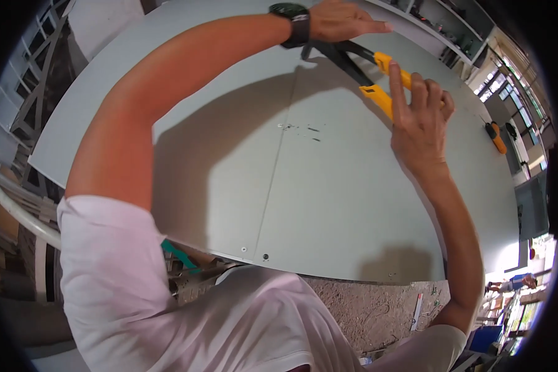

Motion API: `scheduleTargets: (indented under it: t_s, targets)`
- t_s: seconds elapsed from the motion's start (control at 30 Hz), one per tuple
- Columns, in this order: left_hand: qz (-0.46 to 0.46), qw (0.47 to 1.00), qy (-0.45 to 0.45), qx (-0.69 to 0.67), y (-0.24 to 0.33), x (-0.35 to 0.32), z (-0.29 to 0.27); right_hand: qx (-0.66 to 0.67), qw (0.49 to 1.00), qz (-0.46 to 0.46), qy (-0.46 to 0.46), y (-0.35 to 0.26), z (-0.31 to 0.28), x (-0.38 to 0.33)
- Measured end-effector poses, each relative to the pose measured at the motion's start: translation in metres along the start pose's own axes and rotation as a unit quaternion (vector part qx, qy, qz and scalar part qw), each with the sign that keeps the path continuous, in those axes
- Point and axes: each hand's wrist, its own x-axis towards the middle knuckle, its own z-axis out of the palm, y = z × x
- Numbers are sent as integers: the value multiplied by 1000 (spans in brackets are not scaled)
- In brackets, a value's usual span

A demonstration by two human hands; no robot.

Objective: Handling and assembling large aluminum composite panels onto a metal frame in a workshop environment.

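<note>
A two-handled tool with yellow grips [378,99] and dark metal arms lies slantwise over a pale grey panel [335,186]. My right hand [418,118] is closed round the yellow grips, its index finger stretched along one of them. At the far edge of the view, my left hand [341,22] is over the tool's dark head end, with a black watch [291,25] on the wrist. One left finger points right and the others are curled. What they grip there is hidden, and so is the tool's tip.
A seam runs down the panel, with small dark marks and scraps [297,128] beside it. An orange and black tool [495,137] rests at the far right. Shelves [434,25] stand behind. Rough floor [366,310] shows below the near edge. Another person [514,283] is at the distant right.
</note>
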Motion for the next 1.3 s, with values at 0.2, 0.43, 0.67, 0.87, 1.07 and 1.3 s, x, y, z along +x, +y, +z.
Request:
scheduleTargets:
  t_s: [0.2,0.43,0.67,0.87,1.07,1.3]
  targets:
    - [276,940,178,88,31,-74,64,57,995,-23,78,5,-11,4]
    - [276,862,364,219,41,-54,88,-14,992,-9,122,15,-20,12]
    - [306,840,384,230,40,-46,97,-46,997,9,68,19,-26,5]
    - [328,838,357,251,37,-45,97,-21,996,-38,82,16,-11,3]
    - [331,859,333,204,70,-48,62,-101,992,-3,78,34,-35,-9]
    - [209,929,248,178,79,-56,54,-98,987,-2,129,39,-31,0]
